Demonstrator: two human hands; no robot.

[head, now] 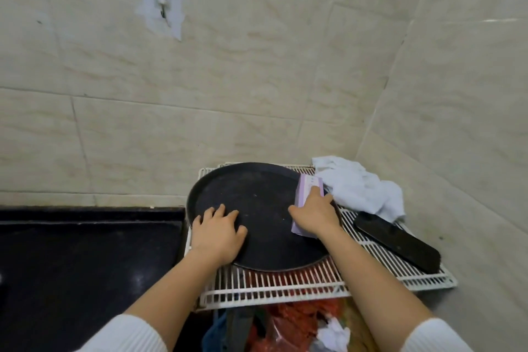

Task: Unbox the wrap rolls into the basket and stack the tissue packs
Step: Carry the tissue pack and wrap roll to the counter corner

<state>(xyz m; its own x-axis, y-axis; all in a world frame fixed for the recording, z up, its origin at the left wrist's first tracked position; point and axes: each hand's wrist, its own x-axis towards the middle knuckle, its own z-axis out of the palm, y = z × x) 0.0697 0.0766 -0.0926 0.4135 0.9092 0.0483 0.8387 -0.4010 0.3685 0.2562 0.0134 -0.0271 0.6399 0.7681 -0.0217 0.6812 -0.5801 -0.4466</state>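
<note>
A long lilac wrap-roll box (307, 184) lies on the right side of a round black tray (263, 197). My right hand (315, 214) is closed over the box's middle, covering most of it. On the tray's left part rests my left hand (218, 234), palm down with fingers spread, holding nothing. No basket or tissue packs are in view.
The tray sits on a white wire rack (285, 286) in a tiled corner. A crumpled white cloth (363, 186) and a black phone-like slab (397, 240) lie on the rack's right. A black countertop (85, 260) is left; red bags (291, 323) show beneath.
</note>
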